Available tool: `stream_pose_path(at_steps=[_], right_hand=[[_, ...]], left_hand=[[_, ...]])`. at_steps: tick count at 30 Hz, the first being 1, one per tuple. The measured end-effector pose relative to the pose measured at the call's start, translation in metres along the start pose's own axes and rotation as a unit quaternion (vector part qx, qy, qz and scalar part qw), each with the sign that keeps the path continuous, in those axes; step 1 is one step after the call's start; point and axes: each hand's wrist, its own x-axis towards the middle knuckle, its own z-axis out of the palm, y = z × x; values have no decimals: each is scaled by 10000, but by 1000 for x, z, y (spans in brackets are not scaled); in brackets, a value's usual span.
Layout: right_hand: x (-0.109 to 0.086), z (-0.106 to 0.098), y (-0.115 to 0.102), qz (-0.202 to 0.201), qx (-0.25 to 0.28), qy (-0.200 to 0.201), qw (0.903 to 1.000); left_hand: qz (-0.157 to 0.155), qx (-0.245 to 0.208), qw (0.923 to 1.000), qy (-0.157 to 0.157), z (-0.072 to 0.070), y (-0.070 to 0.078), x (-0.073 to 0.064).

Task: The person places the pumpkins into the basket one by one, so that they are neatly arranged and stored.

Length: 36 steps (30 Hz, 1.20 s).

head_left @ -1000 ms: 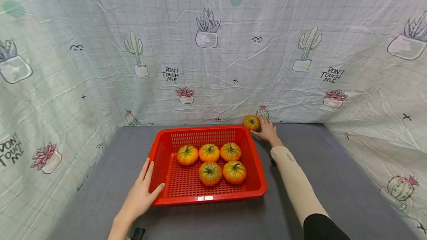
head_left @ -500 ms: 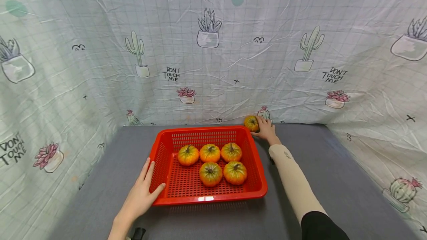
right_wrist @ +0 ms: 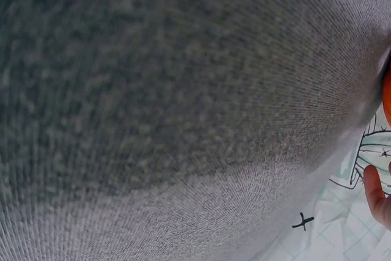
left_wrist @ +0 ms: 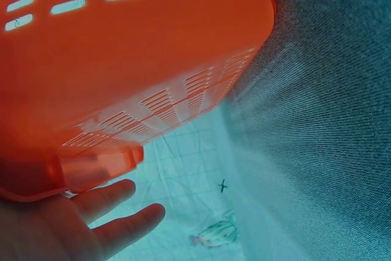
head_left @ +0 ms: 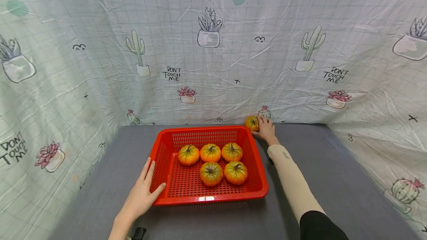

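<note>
A red plastic basket (head_left: 213, 200) with slotted walls stands mid-table in the head view, holding several small orange-and-green pumpkins (head_left: 211, 173). At its left side my left hand (head_left: 140, 193) rests against the rim, fingers straight and spread, thumb lying over the front left corner. From the left wrist view, two extended fingers (left_wrist: 131, 227) show just beyond the basket's rim. My right hand (head_left: 266, 130) reaches past the far right corner and grips another small pumpkin (head_left: 251, 123), thumb in front and fingers along its right side. Only a fingertip (right_wrist: 372, 187) of this hand shows in the right wrist view.
Grey cloth covers the table (head_left: 300, 180). A pale curtain (head_left: 213, 66) printed with cacti hangs behind and along both sides, meeting the table just behind the gripped pumpkin. The basket's far right corner lies close to that pumpkin.
My right hand has closed in on the pumpkin at the back, its fingers now against it. The left hand and the basket have stayed in place.
</note>
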Motion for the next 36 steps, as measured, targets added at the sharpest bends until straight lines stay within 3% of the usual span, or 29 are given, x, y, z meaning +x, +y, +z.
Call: stream_pose_path(at_steps=[18,30,36], right_hand=[[-9,-4,-3,-88,42,290,9995],[-19,-9,9,-83,233,234,9994],[-23,-15,11,-321,45,199,9993]], left_hand=[[-17,29,10000,1,1,-1,0],[19,13,10000,25,1,-1,0],[-14,-30,10000,-56,0,0,-1]])
